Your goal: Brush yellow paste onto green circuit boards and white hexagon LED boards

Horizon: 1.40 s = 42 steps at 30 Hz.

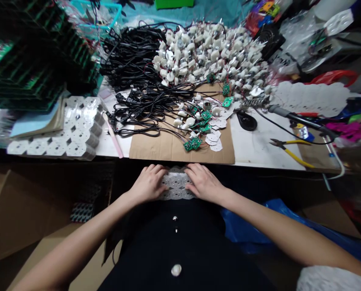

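Perforated panel: the grey sheet point(177, 184), pierced with round holes and diamond openings, is held between both hands, over the dark-clothed lap and just in front of the worktop point(259, 153).
Left hand: the sheet's left end is clamped by the left hand point(150, 182), with the fingers laid toward the far edge and the thumb nearer the body.
Right hand: the opposite end is clamped likewise by the right hand point(207, 184); the two hands are kept apart by the sheet's middle.
Cardboard mat: small green circuit boards point(193, 144), wired white parts and pale cut pieces point(216, 145) are borne on the brown cardboard point(156, 150).
Rear heaps: coiled black cables point(130, 54) are piled beside a mound of white components point(210, 52).
Left side: similar grey panels point(55, 148) are stacked near a pink-handled tool point(116, 139); green boards point(22, 95) are stacked behind.
Right side: yellow-handled cutters point(285, 146) are laid near the worktop's front edge, with their jaws spread.
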Available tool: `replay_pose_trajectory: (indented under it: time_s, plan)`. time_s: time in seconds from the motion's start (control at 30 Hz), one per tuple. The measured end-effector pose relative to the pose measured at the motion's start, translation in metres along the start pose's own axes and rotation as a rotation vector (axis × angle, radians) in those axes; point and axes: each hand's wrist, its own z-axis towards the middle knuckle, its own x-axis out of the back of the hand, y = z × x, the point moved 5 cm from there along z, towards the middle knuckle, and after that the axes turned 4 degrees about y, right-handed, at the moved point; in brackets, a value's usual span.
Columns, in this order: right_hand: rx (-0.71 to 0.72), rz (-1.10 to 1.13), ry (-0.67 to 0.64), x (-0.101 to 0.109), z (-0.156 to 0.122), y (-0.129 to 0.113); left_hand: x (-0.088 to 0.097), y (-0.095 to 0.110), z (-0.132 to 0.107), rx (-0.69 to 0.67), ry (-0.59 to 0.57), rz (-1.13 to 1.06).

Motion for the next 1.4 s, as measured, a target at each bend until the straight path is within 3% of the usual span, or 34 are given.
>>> replay_pose_trajectory:
  time_s: [0.23,0.47,0.6,0.77,1.17,1.3,1.4]
  plan:
    - [-0.098,-0.024,-0.063,-0.009,0.004,0.005,-0.008,-0.015,0.008,0.122,0.011,-0.121]
    - [-0.018,-0.163,-0.022,0.014,0.0,-0.016,0.005,0.008,-0.006,-0.003,0.126,-0.065]
    - [-0.053,-0.053,-0.169,0.016,0.004,-0.012,0.006,0.012,-0.005,0.004,-0.002,-0.039]
    - [-0.073,-0.067,-0.351,0.0,0.01,-0.004,-0.005,0.007,0.003,0.02,-0.161,0.045]
    - [-0.043,-0.117,-0.071,-0.028,-0.001,-0.006,-0.033,0.003,-0.005,0.06,-0.005,0.127]
    - [-0.033,-0.188,-0.002,-0.035,-0.014,-0.014,-0.043,0.013,-0.019,0.082,0.081,0.234]
    - [-0.047,-0.2,0.001,-0.03,-0.024,-0.022,-0.037,0.023,-0.03,0.084,0.098,0.274]
